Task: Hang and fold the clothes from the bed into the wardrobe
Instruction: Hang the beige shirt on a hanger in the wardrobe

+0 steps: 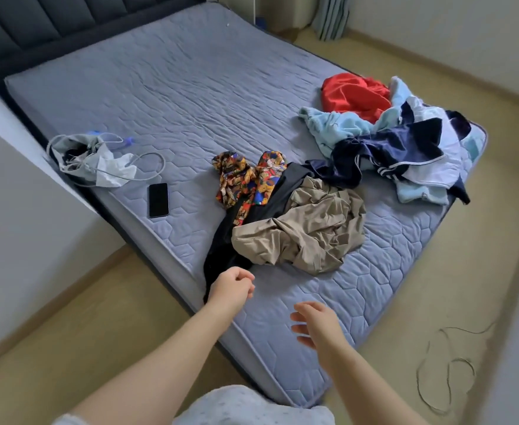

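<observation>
Bed: grey-blue quilted mattress, filling the middle of the frame; dark padded headboard sitting at upper left.

Clothes, all lying crumpled on the mattress:
- khaki garment, lying lower centre, resting on a black garment that is trailing toward the near edge;
- patterned orange-and-blue garment, lying just left of the khaki one and touching the black one;
- navy garment with white stripes, light blue garment and red garment, piling together at right, toward the bed's far corner.

Left hand: hovering over the black garment's near end, fingers loosely curled, nothing plainly gripped.

Right hand: hovering above bare mattress at lower centre, fingers relaxed and spread, holding nothing.

Also on the mattress: black phone lying face up at centre left; grey bag with a cable looping beside it.

Thin cord: coiling on the floor, lower right.
</observation>
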The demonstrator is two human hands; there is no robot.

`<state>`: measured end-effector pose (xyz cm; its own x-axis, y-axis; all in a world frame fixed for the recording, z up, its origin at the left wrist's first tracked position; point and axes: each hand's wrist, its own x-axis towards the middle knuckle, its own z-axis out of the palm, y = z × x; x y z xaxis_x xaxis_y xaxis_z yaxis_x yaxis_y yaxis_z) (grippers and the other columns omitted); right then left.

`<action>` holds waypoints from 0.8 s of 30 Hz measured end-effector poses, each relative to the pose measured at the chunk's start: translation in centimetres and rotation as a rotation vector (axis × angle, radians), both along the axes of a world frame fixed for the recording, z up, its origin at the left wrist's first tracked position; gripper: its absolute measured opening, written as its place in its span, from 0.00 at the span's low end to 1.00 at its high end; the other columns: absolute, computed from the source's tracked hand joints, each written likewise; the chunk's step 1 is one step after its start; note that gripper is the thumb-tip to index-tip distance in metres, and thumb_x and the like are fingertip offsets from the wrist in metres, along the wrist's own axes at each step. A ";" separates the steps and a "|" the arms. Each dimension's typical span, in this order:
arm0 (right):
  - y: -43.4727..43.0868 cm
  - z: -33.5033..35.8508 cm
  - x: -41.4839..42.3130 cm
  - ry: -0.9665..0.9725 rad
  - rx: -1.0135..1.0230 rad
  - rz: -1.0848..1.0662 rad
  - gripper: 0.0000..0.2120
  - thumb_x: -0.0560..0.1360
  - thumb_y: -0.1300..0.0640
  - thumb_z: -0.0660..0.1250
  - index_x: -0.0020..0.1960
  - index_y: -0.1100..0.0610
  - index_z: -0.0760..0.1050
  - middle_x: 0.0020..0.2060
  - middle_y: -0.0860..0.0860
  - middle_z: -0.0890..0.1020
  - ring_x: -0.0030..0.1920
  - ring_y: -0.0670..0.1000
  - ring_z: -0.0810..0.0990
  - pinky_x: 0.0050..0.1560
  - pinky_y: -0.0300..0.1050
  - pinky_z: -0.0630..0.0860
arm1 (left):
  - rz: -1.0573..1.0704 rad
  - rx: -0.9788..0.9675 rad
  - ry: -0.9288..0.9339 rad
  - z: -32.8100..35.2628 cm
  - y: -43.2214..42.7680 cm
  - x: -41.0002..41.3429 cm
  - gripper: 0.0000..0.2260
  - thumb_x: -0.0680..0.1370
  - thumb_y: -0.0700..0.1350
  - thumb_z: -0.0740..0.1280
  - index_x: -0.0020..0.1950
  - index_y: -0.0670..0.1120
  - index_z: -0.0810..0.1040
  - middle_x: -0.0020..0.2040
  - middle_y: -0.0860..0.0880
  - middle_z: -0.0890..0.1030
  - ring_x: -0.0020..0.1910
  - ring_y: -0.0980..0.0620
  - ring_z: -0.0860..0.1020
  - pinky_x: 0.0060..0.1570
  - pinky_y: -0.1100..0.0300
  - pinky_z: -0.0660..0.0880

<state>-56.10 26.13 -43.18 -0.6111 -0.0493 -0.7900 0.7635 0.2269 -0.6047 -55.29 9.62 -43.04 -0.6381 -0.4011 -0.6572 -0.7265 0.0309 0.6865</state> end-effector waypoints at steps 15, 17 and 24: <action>8.9 -15.5 -18.6 -0.188 0.120 0.224 0.05 0.76 0.63 0.60 0.42 0.59 0.73 0.35 0.53 0.76 0.31 0.51 0.71 0.33 0.40 0.67 | 0.091 -0.074 -0.274 -16.5 9.7 -15.0 0.14 0.75 0.33 0.56 0.42 0.51 0.75 0.46 0.49 0.80 0.42 0.51 0.77 0.47 0.59 0.74; 9.6 -17.6 -19.7 -0.200 0.127 0.208 0.06 0.77 0.63 0.60 0.42 0.59 0.73 0.34 0.53 0.75 0.30 0.51 0.71 0.32 0.40 0.67 | 0.075 -0.150 -0.272 -19.1 10.5 -16.8 0.17 0.75 0.32 0.56 0.57 0.50 0.74 0.60 0.48 0.75 0.55 0.49 0.74 0.52 0.59 0.71; 12.9 -22.1 -21.2 -0.286 0.149 0.151 0.08 0.77 0.63 0.60 0.40 0.58 0.74 0.32 0.52 0.75 0.29 0.50 0.71 0.31 0.40 0.67 | 0.096 -0.245 -0.373 -24.6 13.2 -23.1 0.18 0.75 0.47 0.66 0.63 0.50 0.66 0.61 0.46 0.75 0.61 0.43 0.72 0.58 0.54 0.67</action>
<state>-77.29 39.02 -65.24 -0.3587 0.0063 -0.9334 0.8481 0.4198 -0.3231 -78.41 22.83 -67.59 -0.3281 -0.6195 -0.7132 -0.9301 0.0800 0.3584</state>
